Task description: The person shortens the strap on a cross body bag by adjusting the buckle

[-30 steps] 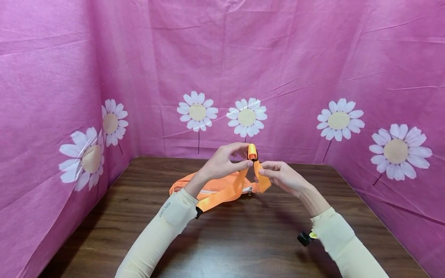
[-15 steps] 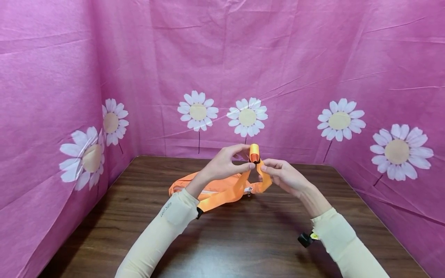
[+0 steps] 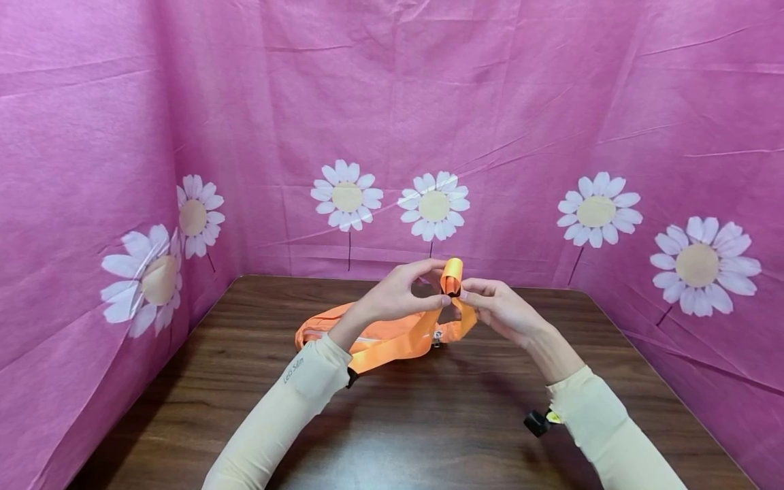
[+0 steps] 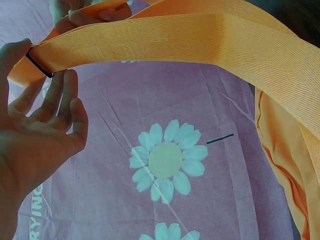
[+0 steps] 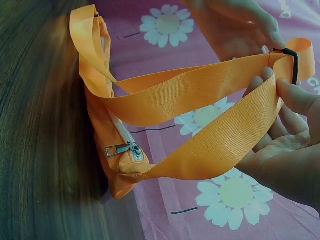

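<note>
An orange waist bag (image 3: 382, 327) with a zipper lies on the table, its orange webbing strap (image 5: 200, 90) lifted in front of me. My left hand (image 3: 395, 292) pinches the black strap slider (image 4: 39, 65) between thumb and fingers. Above the slider the webbing stands up as a rounded loop (image 3: 452, 272). Just right of it, my right hand (image 3: 508, 313) pinches the strap close below the slider, thumb on the near face and fingers behind, as the right wrist view shows. The bag's metal zipper pull (image 5: 120, 149) hangs near the strap's sewn end.
The dark wooden table (image 3: 392, 429) is enclosed by a pink cloth (image 3: 392, 102) printed with white daisies. A black piece (image 3: 537, 423) sits at the right sleeve cuff. A black buckle part (image 3: 352, 376) shows on the strap by the left cuff.
The webbing loop above the slider has grown larger and turned toward me. Both hands keep their grip; the left hand and the slider have shifted slightly right and down.
</note>
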A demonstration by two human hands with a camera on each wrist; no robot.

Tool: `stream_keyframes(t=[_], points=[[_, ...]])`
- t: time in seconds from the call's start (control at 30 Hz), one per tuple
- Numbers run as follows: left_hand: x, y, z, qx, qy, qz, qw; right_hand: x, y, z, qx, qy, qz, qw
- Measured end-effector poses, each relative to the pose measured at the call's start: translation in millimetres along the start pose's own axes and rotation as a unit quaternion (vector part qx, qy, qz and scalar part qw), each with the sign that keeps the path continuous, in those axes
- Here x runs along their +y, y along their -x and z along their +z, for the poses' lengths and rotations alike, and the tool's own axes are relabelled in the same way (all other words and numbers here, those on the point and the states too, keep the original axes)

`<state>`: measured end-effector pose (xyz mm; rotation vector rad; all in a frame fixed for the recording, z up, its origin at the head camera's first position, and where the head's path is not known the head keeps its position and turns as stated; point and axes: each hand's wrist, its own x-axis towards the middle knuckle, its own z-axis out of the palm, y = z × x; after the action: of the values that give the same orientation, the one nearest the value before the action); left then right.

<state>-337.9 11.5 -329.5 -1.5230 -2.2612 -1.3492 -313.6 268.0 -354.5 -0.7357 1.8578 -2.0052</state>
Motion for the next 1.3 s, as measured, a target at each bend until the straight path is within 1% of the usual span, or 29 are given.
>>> stream_keyframes(t=[0.2, 0.3, 0.43, 0.5, 0.63, 0.77, 0.87, 0.97, 1.1, 1.23, 1.3], points=[[-1.3, 1.1, 1.6, -0.017, 0.025, 0.008, 0.9995, 0, 0, 1.4, 0.006, -0.001, 0.0, 1.0], [-0.6, 1.7, 1.9, -0.01, 0.021, 0.0, 0.9997, -2, 1, 2.6, 0.016, -0.004, -0.001, 1.0], [-0.1, 2.7, 1.1, 0.009, 0.002, -0.017, 0.9998, -5, 1, 4.2, 0.044, -0.002, -0.008, 0.999], [-0.5, 3.0, 0.8, 0.014, -0.004, -0.024, 0.9996, -6, 1, 5.0, 0.056, 0.005, -0.013, 0.998], [-1.3, 3.4, 1.1, 0.012, -0.005, -0.034, 0.9993, -7, 0, 7.2, 0.067, 0.009, -0.023, 0.997], [-1.7, 3.2, 1.5, 0.009, 0.007, -0.04, 0.9991, -6, -2, 8.7, 0.067, -0.015, -0.042, 0.997], [-1.7, 3.0, 1.4, 0.008, 0.012, -0.039, 0.9991, -6, -2, 9.6, 0.071, -0.035, -0.058, 0.995], [-2.5, 3.2, 1.8, 0.006, 0.01, -0.037, 0.9992, -7, -2, 11.2, 0.081, -0.041, -0.065, 0.994], [-3.0, 3.7, 2.3, 0.004, 0.005, -0.03, 0.9995, -8, -1, 15.3, 0.099, -0.034, -0.064, 0.992], [-2.3, 3.9, 2.6, 0.002, 0.0, -0.026, 0.9997, -8, 0, 17.6, 0.096, -0.036, -0.064, 0.993], [-1.2, 4.0, 2.3, 0.001, -0.003, -0.03, 0.9996, -9, 0, 17.7, 0.095, -0.018, -0.06, 0.994]])
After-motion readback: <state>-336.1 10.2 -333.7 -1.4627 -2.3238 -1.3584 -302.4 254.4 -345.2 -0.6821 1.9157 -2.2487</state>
